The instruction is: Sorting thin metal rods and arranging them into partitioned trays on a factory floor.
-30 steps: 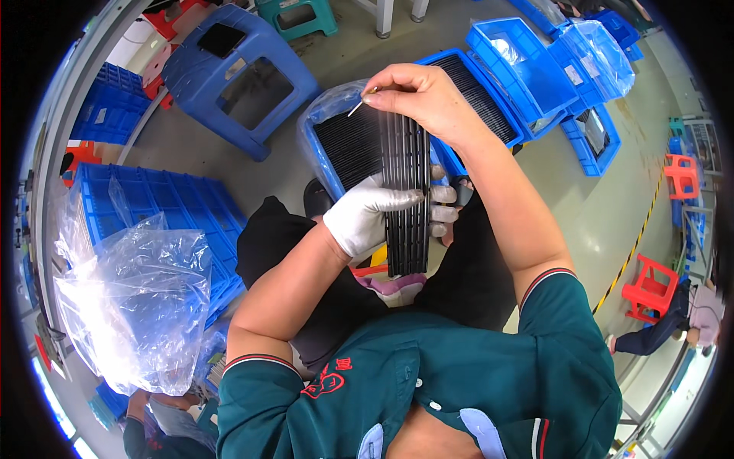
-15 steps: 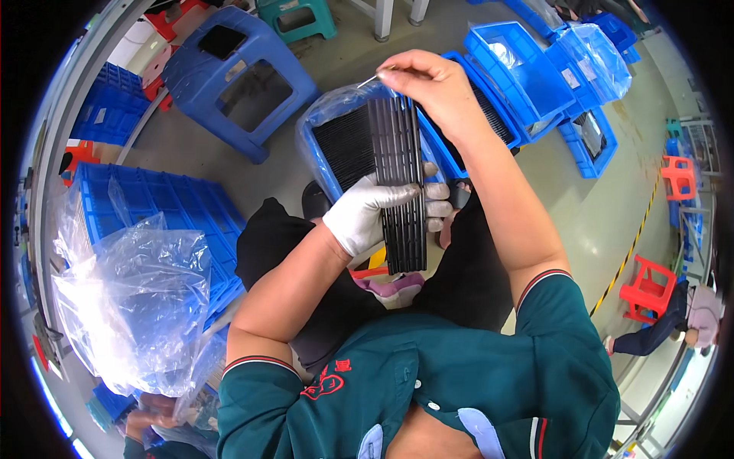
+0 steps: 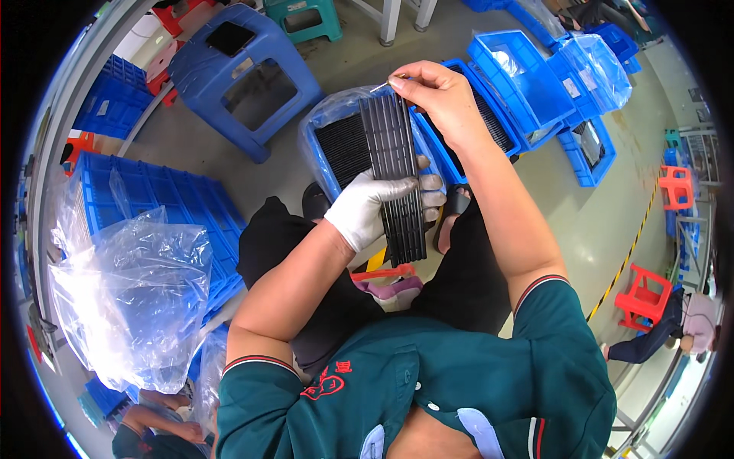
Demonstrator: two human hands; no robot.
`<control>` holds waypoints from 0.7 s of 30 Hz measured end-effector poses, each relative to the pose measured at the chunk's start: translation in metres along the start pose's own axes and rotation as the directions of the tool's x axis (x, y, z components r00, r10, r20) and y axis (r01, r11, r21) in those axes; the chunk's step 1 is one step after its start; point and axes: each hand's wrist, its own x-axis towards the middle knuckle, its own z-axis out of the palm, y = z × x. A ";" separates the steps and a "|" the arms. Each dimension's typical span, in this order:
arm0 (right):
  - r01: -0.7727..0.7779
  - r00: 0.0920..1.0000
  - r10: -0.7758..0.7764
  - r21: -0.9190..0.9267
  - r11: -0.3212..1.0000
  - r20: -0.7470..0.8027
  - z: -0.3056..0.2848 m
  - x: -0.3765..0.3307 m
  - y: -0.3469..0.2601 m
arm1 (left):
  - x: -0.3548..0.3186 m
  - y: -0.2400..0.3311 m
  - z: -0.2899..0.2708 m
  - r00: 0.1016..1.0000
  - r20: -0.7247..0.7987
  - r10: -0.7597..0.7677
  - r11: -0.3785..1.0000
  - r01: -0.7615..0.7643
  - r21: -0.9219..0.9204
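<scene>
My left hand (image 3: 359, 211), in a white glove with darkened fingertips, is wrapped round a bundle of long black slotted strips (image 3: 388, 138), held upright over my lap. At the top end of the bundle, my bare right hand (image 3: 445, 98) pinches a thin metal pin-like tool (image 3: 379, 87) between thumb and forefinger. The tool's tip points left, just above the strips; whether it touches them I cannot tell. Behind the bundle stands a blue bin lined with clear plastic (image 3: 312, 145), full of similar black strips. A second blue bin (image 3: 480, 83) of black pieces lies behind my right hand.
A blue stool (image 3: 287, 65) stands at the far left. Stacked blue crates (image 3: 157, 187) with a clear plastic bag (image 3: 138, 298) are to my left. More blue bins (image 3: 524, 84) sit far right. A red stool (image 3: 644, 297) and other people are at the edges.
The bundle has tilted a little, its top leaning further left, and has risen slightly. My right hand has shifted slightly right and down, still pinching the thin tool.
</scene>
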 end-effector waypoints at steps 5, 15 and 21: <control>0.022 1.000 -0.021 -0.059 0.998 0.009 0.002 0.000 0.002 | 0.000 0.001 -0.001 0.999 -0.039 0.000 0.999 0.001 0.033; 0.116 0.991 -0.125 -0.141 0.983 -0.055 0.007 -0.001 0.002 | 0.000 0.000 -0.005 1.000 0.008 0.016 0.999 -0.016 0.031; 0.120 0.988 -0.139 -0.240 0.963 -0.062 0.008 -0.003 0.002 | 0.000 0.000 -0.001 0.999 0.038 0.021 1.000 -0.021 -0.011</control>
